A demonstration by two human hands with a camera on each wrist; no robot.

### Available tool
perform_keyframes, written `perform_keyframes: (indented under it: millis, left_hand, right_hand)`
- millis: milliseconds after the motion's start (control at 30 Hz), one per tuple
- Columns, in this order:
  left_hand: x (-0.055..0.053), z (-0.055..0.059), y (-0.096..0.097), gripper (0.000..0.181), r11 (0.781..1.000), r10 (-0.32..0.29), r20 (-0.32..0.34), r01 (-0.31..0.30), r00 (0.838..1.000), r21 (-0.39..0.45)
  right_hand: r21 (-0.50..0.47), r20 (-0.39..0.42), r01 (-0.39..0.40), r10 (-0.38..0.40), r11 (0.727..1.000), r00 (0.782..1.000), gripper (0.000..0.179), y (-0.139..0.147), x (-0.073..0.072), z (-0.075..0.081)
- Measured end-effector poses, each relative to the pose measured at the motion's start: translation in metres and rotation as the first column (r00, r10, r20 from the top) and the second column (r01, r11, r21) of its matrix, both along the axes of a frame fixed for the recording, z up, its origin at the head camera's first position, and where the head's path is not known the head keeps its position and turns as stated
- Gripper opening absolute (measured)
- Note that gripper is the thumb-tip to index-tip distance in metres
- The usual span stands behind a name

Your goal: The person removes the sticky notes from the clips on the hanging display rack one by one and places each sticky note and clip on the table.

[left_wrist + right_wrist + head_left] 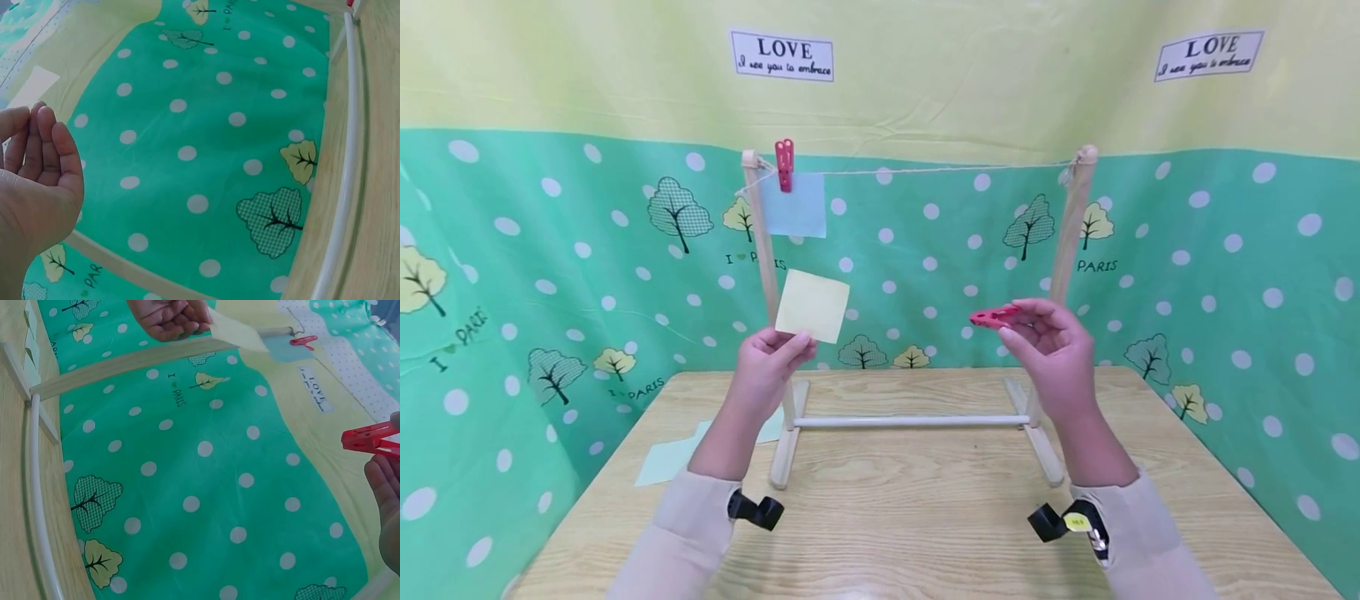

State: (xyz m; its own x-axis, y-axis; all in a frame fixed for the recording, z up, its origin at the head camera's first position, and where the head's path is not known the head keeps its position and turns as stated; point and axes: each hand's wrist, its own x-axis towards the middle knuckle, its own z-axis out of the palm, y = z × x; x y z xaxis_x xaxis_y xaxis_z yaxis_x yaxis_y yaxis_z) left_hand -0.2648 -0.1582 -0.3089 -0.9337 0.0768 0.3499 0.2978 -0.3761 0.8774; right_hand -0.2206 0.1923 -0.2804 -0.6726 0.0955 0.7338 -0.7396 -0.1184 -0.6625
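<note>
My left hand (772,367) pinches a pale yellow square of paper (814,305) by its lower edge, in front of the left post. In the left wrist view, part of that paper (39,84) shows beyond the fingertips. My right hand (1056,354) holds a red clothespin (996,317) between thumb and fingers, its tip pointing left. The right wrist view shows the same clothespin (369,437) at the right edge. Above the left hand, a blue paper (797,208) hangs from a string (925,170), held by another red clothespin (785,167).
The string runs between a left wooden post (763,233) and a right one (1070,233). A white rod (910,422) joins their feet low over the wooden table (910,517). Pale green-blue papers (666,461) lie at the table's left. A dotted green curtain (910,275) hangs behind.
</note>
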Motion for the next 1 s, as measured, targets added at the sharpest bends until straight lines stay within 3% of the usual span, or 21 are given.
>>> perform_keyframes:
  millis: [333,567,767,1000]
  left_hand:
    - [0.016,-0.013,-0.017,0.009,0.990,0.083,-0.029,-0.086,0.996,-0.111]
    - [0.027,-0.023,-0.028,0.007,0.967,0.174,-0.040,-0.179,0.984,-0.183]
    - [0.033,-0.031,-0.038,0.007,0.965,0.202,-0.076,-0.211,0.976,-0.157]
    - [0.035,-0.038,-0.050,0.015,0.968,0.219,-0.057,-0.224,0.974,-0.114]
  right_hand:
    - [-0.020,0.073,0.058,-0.057,0.998,0.996,0.035,0.018,0.005,-0.018]
    - [-0.042,0.085,0.048,-0.044,0.998,0.995,0.030,0.032,0.007,-0.033]
    - [-0.035,0.106,0.067,-0.063,0.997,0.992,0.029,0.043,0.009,-0.043]
    - [0.008,0.137,0.118,-0.117,0.993,0.984,0.031,0.055,0.013,-0.052]
